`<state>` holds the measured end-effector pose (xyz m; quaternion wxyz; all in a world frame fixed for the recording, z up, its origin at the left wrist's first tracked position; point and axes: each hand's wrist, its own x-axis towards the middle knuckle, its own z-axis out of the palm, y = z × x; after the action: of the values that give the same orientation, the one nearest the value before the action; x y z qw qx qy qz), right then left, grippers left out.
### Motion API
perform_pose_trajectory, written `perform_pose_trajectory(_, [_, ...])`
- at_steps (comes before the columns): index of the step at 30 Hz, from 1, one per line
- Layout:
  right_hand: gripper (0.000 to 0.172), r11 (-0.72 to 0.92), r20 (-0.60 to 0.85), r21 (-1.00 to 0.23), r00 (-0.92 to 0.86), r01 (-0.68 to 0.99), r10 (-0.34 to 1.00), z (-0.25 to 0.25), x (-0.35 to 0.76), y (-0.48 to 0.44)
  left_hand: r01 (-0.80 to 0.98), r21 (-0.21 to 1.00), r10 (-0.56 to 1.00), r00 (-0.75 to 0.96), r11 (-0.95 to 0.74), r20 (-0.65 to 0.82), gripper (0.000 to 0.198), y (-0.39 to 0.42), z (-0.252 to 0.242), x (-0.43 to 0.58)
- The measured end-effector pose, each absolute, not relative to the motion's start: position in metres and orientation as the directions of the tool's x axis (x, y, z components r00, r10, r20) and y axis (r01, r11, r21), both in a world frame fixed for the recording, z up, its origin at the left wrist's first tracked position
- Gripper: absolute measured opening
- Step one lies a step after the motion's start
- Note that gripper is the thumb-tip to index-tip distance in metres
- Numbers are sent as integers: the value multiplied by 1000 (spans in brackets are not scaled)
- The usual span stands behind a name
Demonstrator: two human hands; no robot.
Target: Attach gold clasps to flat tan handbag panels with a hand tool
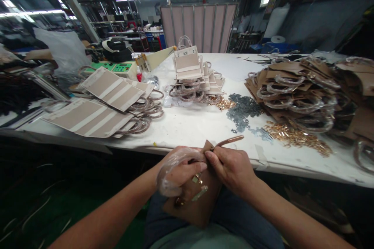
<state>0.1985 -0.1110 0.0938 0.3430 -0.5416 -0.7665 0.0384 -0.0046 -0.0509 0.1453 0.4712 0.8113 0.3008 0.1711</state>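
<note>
A brown leather bag piece (201,202) with gold clasps rests on my lap at the table's front edge. My left hand (181,171) is closed around its plastic-wrapped handle (168,175), with small gold fittings between the fingers. My right hand (230,167) is closed in a pinch at the top of the piece, where a copper-coloured tool (230,140) sticks out to the right.
On the white table (193,124) lie beige panels with wrapped handles (96,113) at left, a stack of beige pieces (193,74) at centre, brown pieces (300,89) at right, grey metal parts (242,111) and gold fittings (295,136). A green-panelled machine (122,68) stands behind.
</note>
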Motion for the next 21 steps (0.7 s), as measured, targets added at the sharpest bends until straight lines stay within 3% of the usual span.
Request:
perform_pose_trajectory(6, [61, 256, 288, -714, -60, 652, 956, 114, 221, -104, 278, 960, 482, 844, -18, -235, 27, 0, 148, -12])
perform_pose_trajectory(9, [59, 224, 290, -747, 4, 626, 957, 120, 225, -105, 299, 948, 387, 866, 104, -316, 35, 18, 153, -16])
perform_pose_trajectory(14, [45, 237, 307, -779, 23, 580, 951, 119, 223, -108, 354, 921, 332, 859, 164, -389, 43, 26, 164, -14])
perform_pose_trajectory(21, [31, 266, 361, -773, 55, 575, 931, 116, 223, -106, 329, 906, 275, 875, 266, -399, 40, 29, 156, -8])
